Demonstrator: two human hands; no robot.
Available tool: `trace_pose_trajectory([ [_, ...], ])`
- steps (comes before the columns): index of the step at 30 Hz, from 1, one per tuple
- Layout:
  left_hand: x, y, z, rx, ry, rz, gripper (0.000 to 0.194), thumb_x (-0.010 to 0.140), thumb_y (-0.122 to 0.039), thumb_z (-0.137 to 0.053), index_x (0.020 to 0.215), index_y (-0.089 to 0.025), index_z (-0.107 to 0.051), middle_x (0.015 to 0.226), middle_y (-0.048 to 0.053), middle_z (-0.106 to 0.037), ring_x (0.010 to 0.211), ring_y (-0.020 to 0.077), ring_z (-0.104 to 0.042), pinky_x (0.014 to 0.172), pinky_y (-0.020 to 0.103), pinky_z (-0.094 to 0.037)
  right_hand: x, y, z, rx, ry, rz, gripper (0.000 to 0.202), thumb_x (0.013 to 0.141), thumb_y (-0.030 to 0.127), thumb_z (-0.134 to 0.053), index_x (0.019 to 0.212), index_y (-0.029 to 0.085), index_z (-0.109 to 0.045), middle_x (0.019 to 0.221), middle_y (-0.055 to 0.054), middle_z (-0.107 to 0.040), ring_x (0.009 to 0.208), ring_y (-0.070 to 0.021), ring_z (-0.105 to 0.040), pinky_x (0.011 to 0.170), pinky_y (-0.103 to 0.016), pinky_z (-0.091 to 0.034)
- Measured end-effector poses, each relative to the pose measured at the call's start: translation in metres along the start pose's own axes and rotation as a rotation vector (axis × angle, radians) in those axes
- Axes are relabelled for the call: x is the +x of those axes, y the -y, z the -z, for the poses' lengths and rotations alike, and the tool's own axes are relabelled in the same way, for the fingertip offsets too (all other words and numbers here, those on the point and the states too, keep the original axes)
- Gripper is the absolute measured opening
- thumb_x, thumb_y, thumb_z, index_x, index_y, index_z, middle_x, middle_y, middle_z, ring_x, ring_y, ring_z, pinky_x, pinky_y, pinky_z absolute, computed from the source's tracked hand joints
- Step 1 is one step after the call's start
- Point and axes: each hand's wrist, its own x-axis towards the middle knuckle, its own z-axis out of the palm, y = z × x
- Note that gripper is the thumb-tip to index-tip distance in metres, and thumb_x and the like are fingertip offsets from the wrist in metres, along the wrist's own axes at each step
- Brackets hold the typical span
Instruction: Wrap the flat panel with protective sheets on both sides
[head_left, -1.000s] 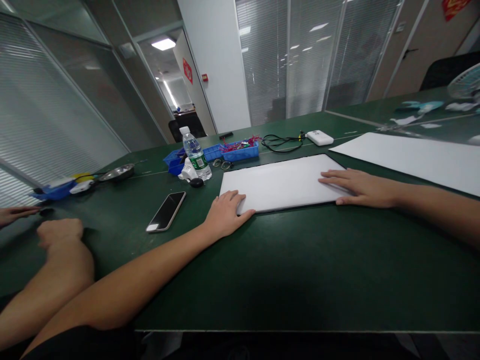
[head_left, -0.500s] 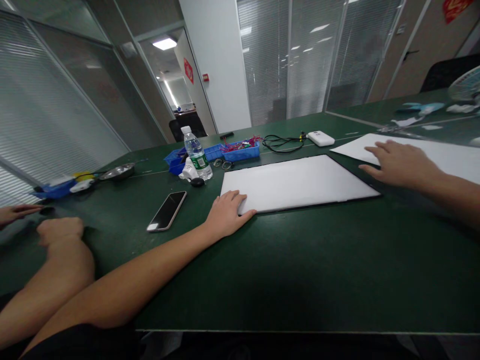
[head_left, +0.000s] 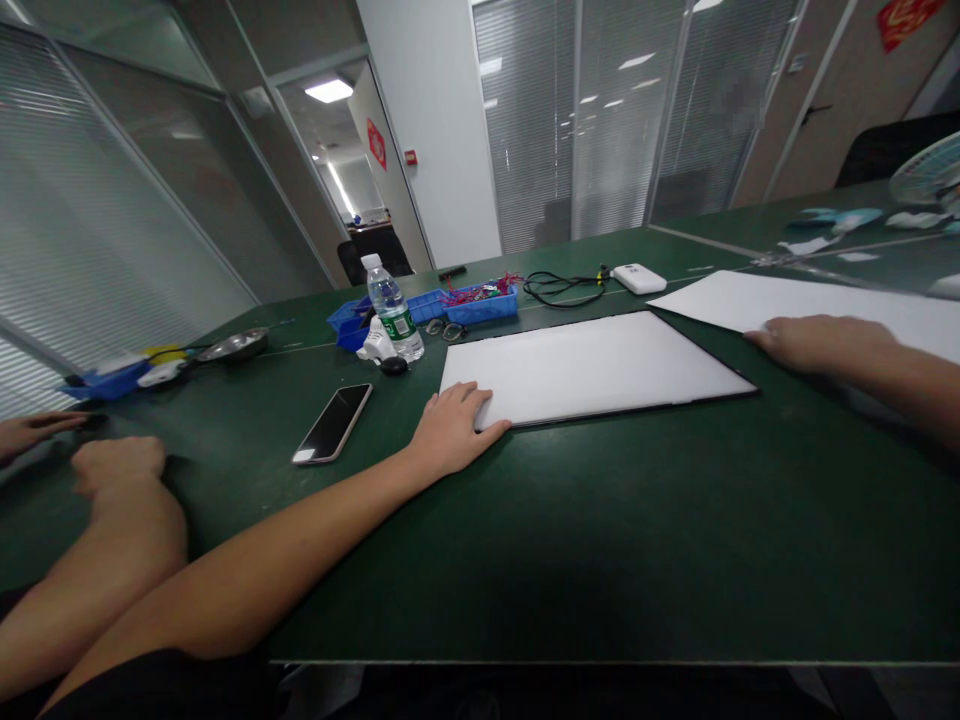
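Observation:
A flat white board with a dark rim (head_left: pixel 592 365) lies on the green table (head_left: pixel 562 540). My left hand (head_left: pixel 450 430) rests flat on its near left corner, fingers spread over the edge. My right hand (head_left: pixel 817 342) is off to the right, fingers curled at the near edge of a second white sheet (head_left: pixel 787 298), apart from the board. Whether those fingers are under the sheet is hard to see.
A phone (head_left: pixel 334 422) lies left of my left hand. Behind it are a water bottle (head_left: pixel 394 315), blue trays (head_left: pixel 480 303), glasses (head_left: pixel 445 328), a black cable (head_left: pixel 559 285) and a white box (head_left: pixel 637 277). Another person's fist (head_left: pixel 120 462) rests at the left.
My right hand lifted off the board's right end and moved right to the second sheet, where its fingers have curled. My left hand has stayed put.

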Motion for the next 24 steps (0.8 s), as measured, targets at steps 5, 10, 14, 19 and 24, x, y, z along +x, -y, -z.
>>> trace_pose_trajectory([
  [5, 0.0, -0.001, 0.001, -0.001, 0.001, -0.005, 0.073, 0.113, -0.07, -0.057, 0.163, -0.018, -0.065, 0.176, 0.02, -0.057, 0.166, 0.0401, -0.051, 0.138, 0.061, -0.041, -0.011, 0.015, 0.016, -0.156, 0.081, -0.079, 0.06, 0.111, 0.068, -0.057, 0.141, 0.018, -0.071, 0.139, -0.018, -0.073, 0.123, -0.0298, -0.071, 0.108, -0.053, -0.059],
  [10, 0.0, 0.0, -0.001, 0.01, -0.009, -0.004, 0.07, 0.113, -0.069, -0.058, 0.162, -0.019, -0.066, 0.174, 0.019, -0.059, 0.165, 0.0394, -0.053, 0.137, 0.06, -0.043, -0.022, 0.025, 0.031, -0.207, 0.049, -0.12, 0.051, 0.113, 0.058, -0.058, 0.141, 0.017, -0.069, 0.132, -0.014, -0.073, 0.114, -0.0267, -0.071, 0.1, -0.049, -0.06],
  [14, 0.0, 0.0, -0.002, 0.01, -0.008, -0.005, 0.071, 0.113, -0.069, -0.058, 0.163, -0.018, -0.065, 0.175, 0.02, -0.058, 0.165, 0.0396, -0.053, 0.137, 0.06, -0.042, -0.033, 0.032, 0.045, -0.178, -0.041, -0.116, 0.054, 0.114, 0.046, -0.036, 0.14, 0.011, -0.068, 0.127, -0.028, -0.075, 0.1, -0.0345, -0.072, 0.082, -0.048, -0.054],
  [19, 0.0, 0.0, -0.001, 0.01, -0.006, -0.006, 0.072, 0.114, -0.069, -0.057, 0.163, -0.018, -0.065, 0.176, 0.02, -0.058, 0.165, 0.0395, -0.052, 0.137, 0.062, -0.042, -0.051, 0.051, 0.057, -0.181, -0.167, -0.053, 0.085, 0.115, 0.06, -0.003, 0.14, 0.007, -0.063, 0.112, -0.034, -0.075, 0.089, -0.0369, -0.07, 0.076, -0.048, -0.043],
  [24, 0.001, 0.001, -0.002, 0.013, -0.013, -0.008, 0.072, 0.114, -0.07, -0.056, 0.162, -0.018, -0.066, 0.175, 0.02, -0.059, 0.165, 0.0395, -0.053, 0.136, 0.061, -0.042, -0.069, 0.08, 0.054, -0.23, -0.228, 0.206, 0.087, 0.115, 0.07, -0.004, 0.13, 0.011, -0.067, 0.101, -0.028, -0.076, 0.075, -0.0298, -0.063, 0.074, -0.044, -0.037],
])
